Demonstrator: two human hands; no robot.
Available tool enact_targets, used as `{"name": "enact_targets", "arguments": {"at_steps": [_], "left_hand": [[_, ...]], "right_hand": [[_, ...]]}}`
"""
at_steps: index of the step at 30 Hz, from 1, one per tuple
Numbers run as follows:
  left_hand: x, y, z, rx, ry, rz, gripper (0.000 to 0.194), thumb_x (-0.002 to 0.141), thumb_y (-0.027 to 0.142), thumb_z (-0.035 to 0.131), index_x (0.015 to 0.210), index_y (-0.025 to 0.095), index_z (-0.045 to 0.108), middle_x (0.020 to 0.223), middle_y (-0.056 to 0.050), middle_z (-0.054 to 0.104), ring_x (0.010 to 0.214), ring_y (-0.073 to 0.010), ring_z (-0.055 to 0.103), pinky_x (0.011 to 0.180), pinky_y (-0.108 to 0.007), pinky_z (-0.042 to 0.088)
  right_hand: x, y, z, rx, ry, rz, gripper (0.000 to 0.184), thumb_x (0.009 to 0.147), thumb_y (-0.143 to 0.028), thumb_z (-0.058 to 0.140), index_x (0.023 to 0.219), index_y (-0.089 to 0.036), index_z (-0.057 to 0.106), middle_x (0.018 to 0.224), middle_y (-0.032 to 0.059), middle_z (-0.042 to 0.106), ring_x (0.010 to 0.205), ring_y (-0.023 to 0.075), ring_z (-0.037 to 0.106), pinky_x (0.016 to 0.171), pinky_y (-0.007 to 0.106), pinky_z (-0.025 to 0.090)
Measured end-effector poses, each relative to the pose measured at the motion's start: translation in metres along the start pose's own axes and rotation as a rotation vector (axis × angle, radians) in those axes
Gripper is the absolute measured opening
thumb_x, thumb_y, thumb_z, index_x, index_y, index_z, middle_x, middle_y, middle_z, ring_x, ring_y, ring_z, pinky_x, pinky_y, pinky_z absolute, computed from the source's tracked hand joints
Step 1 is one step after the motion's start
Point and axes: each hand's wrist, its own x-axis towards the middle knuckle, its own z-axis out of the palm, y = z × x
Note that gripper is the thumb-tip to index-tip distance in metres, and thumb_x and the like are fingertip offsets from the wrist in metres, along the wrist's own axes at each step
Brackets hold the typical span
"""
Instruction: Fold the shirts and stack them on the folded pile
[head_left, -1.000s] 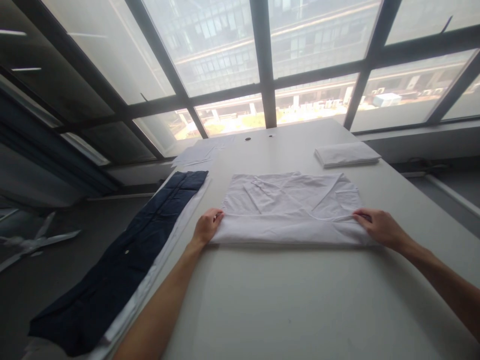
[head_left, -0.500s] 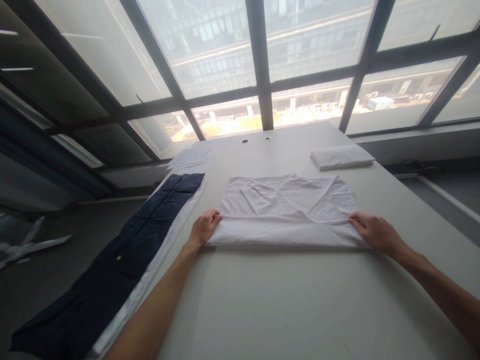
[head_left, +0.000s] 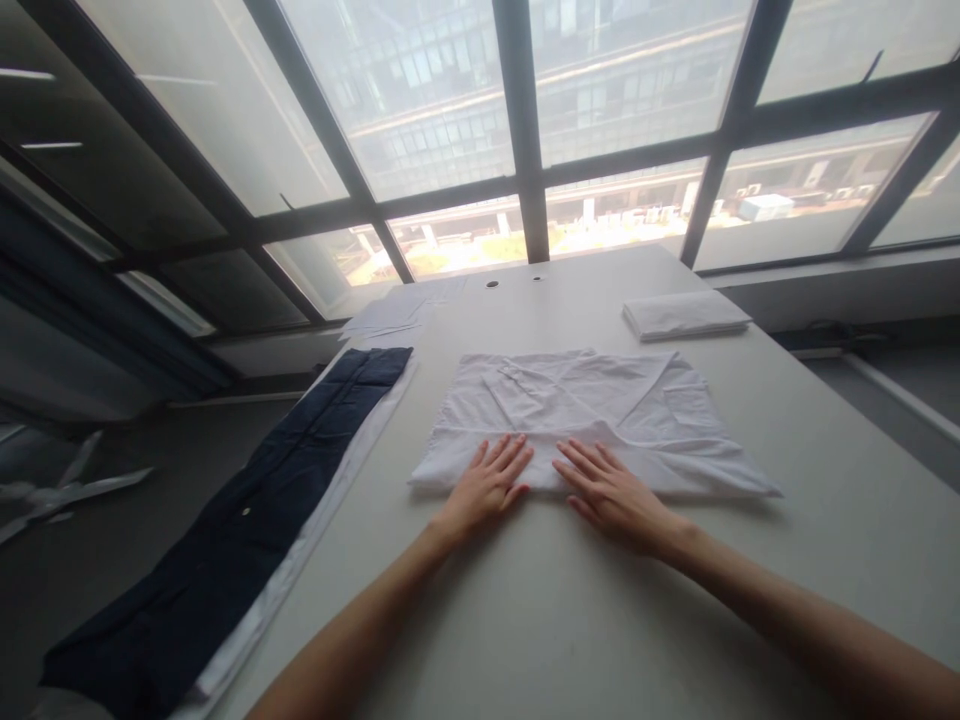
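A white cloth garment point(head_left: 570, 395) lies on the table in front of me, its near part folded over into a flat band. What kind of garment it is I cannot tell. Flat on the folded band, left of the middle, rests my left hand point(head_left: 489, 485), fingers stretched out. My right hand point(head_left: 611, 492) lies the same way just right of the middle, palm down on the cloth with fingers spread. A small gap separates the two hands, and neither grips anything.
Dark navy trousers point(head_left: 292, 480) lie over a white cloth point(head_left: 352, 445) along the left edge of the white table point(head_left: 480, 620). A folded white cloth point(head_left: 684, 314) sits at the back right. Papers point(head_left: 394, 310) lie at the back left, before tall windows.
Both hands have let go of the fold's left and right ends and moved inward. They now lie flat near the middle of the folded band.
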Motion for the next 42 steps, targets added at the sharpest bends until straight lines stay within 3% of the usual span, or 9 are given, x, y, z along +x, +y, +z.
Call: {"name": "enact_targets", "arguments": {"at_steps": [4,10,13,18,21,25,29,34,42], "left_hand": [[-0.009,-0.02,0.002,-0.017,-0.031,-0.057,0.061,0.105,0.055,0.028,0.16,0.03,0.024,0.165,-0.005,0.025,0.154,-0.0245,0.015,0.123,-0.051,0.015],[-0.05,-0.069,0.005,0.037,0.005,-0.298,0.06,0.106,0.052,0.022,0.16,0.025,0.023,0.164,-0.01,0.027,0.153,-0.0275,0.019,0.121,-0.055,0.021],[-0.063,-0.081,0.004,0.065,-0.019,-0.357,0.062,0.106,0.052,0.02,0.16,0.023,0.024,0.163,-0.013,0.028,0.152,-0.0292,0.022,0.119,-0.059,0.023],[-0.04,-0.051,-0.008,0.059,0.068,-0.408,0.065,0.105,0.053,0.025,0.157,0.016,0.033,0.16,-0.019,0.035,0.15,-0.0346,0.027,0.118,-0.062,0.023],[-0.005,-0.016,-0.011,-0.021,0.135,-0.245,0.057,0.106,0.042,0.026,0.156,0.016,0.034,0.162,-0.013,0.033,0.152,-0.0272,0.024,0.122,-0.051,0.024],[0.03,0.014,0.0,-0.053,0.065,-0.094,0.051,0.105,0.034,0.031,0.154,0.02,0.04,0.162,-0.009,0.034,0.152,-0.0259,0.024,0.122,-0.049,0.024],[0.035,0.014,0.014,-0.007,0.053,-0.073,0.054,0.105,0.038,0.035,0.157,0.027,0.034,0.164,-0.005,0.029,0.153,-0.0275,0.021,0.122,-0.052,0.022],[0.032,0.012,0.015,0.016,0.051,-0.086,0.053,0.105,0.038,0.034,0.158,0.029,0.033,0.165,-0.004,0.027,0.153,-0.0278,0.019,0.122,-0.052,0.02],[0.035,0.016,0.012,0.054,0.027,-0.116,0.054,0.105,0.039,0.034,0.158,0.029,0.032,0.166,-0.001,0.025,0.154,-0.0266,0.018,0.122,-0.053,0.022]], "right_hand": [[-0.002,0.013,0.02,-0.005,-0.078,0.012,0.062,0.101,-0.045,0.045,0.158,-0.024,0.032,0.165,0.0123,0.024,0.153,0.0291,0.02,0.122,0.055,0.02],[-0.004,0.016,0.021,0.003,-0.087,0.012,0.064,0.101,-0.049,0.043,0.159,-0.026,0.028,0.166,0.0108,0.021,0.153,0.0282,0.019,0.123,0.054,0.018],[-0.004,0.015,0.021,0.011,-0.066,0.007,0.064,0.101,-0.048,0.045,0.159,-0.027,0.029,0.165,0.0105,0.021,0.153,0.0285,0.02,0.123,0.054,0.019],[-0.002,0.012,0.02,0.023,-0.058,0.021,0.064,0.1,-0.046,0.048,0.158,-0.025,0.033,0.165,0.0109,0.022,0.153,0.0291,0.021,0.123,0.053,0.019],[0.002,0.011,0.016,0.07,-0.072,0.046,0.057,0.1,-0.042,0.047,0.154,-0.023,0.04,0.164,0.0116,0.025,0.152,0.0288,0.022,0.123,0.055,0.02],[0.007,0.016,0.009,0.213,0.014,0.151,0.046,0.104,-0.031,0.034,0.144,-0.021,0.055,0.153,0.0096,0.049,0.144,0.0233,0.041,0.12,0.049,0.031],[0.002,0.026,0.003,0.133,0.157,0.246,0.048,0.102,-0.025,0.033,0.141,-0.013,0.058,0.151,0.0127,0.051,0.145,0.0234,0.039,0.121,0.046,0.031],[-0.001,0.033,0.009,-0.051,0.025,0.312,0.06,0.101,-0.041,0.041,0.153,-0.012,0.04,0.161,0.0154,0.032,0.151,0.0296,0.025,0.123,0.054,0.022],[0.001,0.033,0.009,-0.115,-0.057,0.326,0.063,0.103,-0.045,0.035,0.156,-0.011,0.035,0.164,0.0127,0.027,0.153,0.0249,0.02,0.124,0.047,0.017]]}}
